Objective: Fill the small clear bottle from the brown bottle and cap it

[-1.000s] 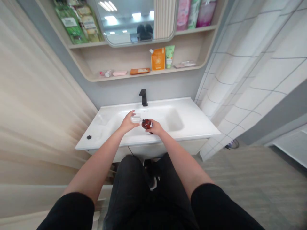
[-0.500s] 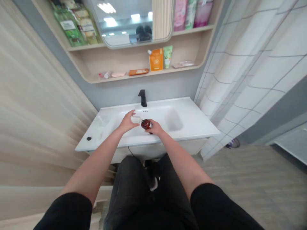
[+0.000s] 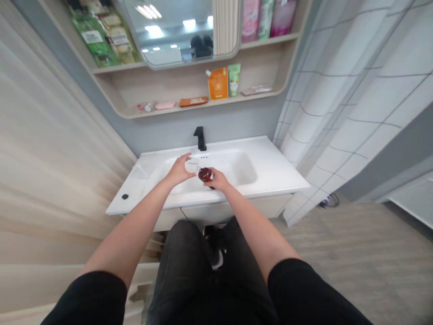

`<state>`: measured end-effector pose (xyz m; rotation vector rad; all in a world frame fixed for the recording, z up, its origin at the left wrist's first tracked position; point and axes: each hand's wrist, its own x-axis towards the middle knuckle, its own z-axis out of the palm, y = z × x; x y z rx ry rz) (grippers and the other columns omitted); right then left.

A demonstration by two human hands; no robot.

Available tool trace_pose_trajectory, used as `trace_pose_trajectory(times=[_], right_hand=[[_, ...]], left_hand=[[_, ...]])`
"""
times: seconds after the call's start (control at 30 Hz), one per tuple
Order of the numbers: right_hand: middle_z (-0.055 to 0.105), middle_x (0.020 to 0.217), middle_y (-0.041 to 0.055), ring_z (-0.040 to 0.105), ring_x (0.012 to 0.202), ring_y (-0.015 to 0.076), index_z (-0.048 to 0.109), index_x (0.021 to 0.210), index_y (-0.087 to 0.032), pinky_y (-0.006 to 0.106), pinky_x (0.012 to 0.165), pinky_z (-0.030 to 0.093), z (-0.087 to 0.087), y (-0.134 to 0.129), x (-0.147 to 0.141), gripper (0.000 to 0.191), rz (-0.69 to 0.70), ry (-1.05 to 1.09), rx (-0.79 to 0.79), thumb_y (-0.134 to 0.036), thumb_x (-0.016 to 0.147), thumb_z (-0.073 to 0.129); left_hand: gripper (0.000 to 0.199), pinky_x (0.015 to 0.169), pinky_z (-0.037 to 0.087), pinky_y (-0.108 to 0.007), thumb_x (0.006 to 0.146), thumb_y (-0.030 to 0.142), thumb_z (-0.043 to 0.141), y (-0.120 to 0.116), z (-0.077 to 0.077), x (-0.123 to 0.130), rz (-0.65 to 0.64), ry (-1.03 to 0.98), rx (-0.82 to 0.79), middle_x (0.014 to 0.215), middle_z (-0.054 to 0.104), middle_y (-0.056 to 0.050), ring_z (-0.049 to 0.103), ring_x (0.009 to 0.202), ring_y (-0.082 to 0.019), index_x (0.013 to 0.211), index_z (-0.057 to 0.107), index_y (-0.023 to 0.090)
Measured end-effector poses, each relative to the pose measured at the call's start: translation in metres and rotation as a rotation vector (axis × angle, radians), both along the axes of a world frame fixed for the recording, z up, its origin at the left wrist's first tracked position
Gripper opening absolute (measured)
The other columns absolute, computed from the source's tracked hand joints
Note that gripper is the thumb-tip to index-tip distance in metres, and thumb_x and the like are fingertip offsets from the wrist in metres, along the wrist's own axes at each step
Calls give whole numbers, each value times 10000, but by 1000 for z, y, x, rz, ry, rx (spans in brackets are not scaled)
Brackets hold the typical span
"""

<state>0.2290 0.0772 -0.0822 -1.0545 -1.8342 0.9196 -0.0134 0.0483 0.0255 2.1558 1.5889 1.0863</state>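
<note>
Over the white basin (image 3: 237,169), my left hand (image 3: 179,170) holds a small clear cup (image 3: 192,166) between thumb and fingers. My right hand (image 3: 217,179) is wrapped round a dark brown bottle (image 3: 204,174), which is tilted with its mouth toward the cup. The bottle's mouth is at the cup's rim; whether anything flows between them is too small to tell. Behind my hands a black faucet (image 3: 200,138) stands at the back of the basin.
A round black cap (image 3: 125,197) lies on the left counter, near a clear container (image 3: 144,170). Above is a shelf with an orange pouch (image 3: 218,84), a green tube (image 3: 233,80) and several bottles beside a mirror (image 3: 179,29). Curtains hang at both sides.
The view has shifted slightly. Both hands keep their holds, and the cup and bottle stay close together with almost no movement.
</note>
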Motion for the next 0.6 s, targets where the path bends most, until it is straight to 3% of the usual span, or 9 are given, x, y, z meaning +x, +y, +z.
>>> trace_pose_trajectory(times=[0.6], right_hand=[[804, 1220, 29, 738, 1076, 300, 717, 1360, -267, 434, 1023, 555, -3, 3, -1, 817, -12, 71, 15, -330, 590, 982]], left_hand=[[1020, 1253, 454, -555, 661, 266, 918, -5, 33, 15, -36, 344, 43, 1440, 645, -134, 591, 1383, -373, 1586, 489, 227]])
